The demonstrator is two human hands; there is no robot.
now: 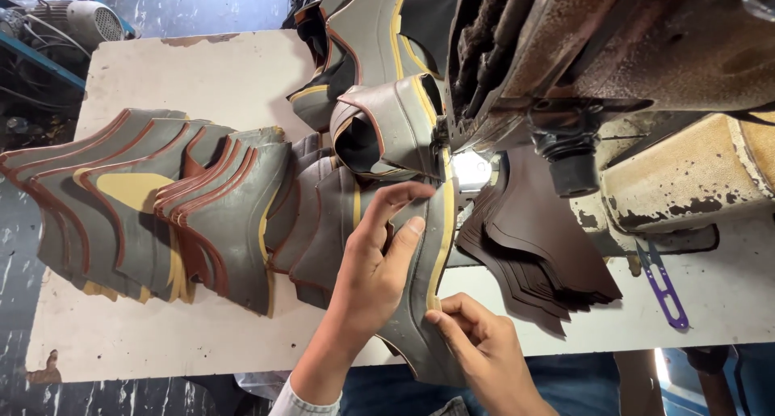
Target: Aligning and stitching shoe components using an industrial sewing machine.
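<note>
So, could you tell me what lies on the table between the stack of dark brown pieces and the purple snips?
Nothing: in the head view the pale table is bare between the brown stack and the snips.

far right: sewing machine head (613, 52) overhangs table, blocks passage | centre: grey leather piece (420, 303) under both hands fills the lane to the needle | right: brown cut pieces (541, 262), purple snips (663, 283) | left: fanned grey pieces (161, 206) | free: bare table (186, 335) near left, far left
</note>
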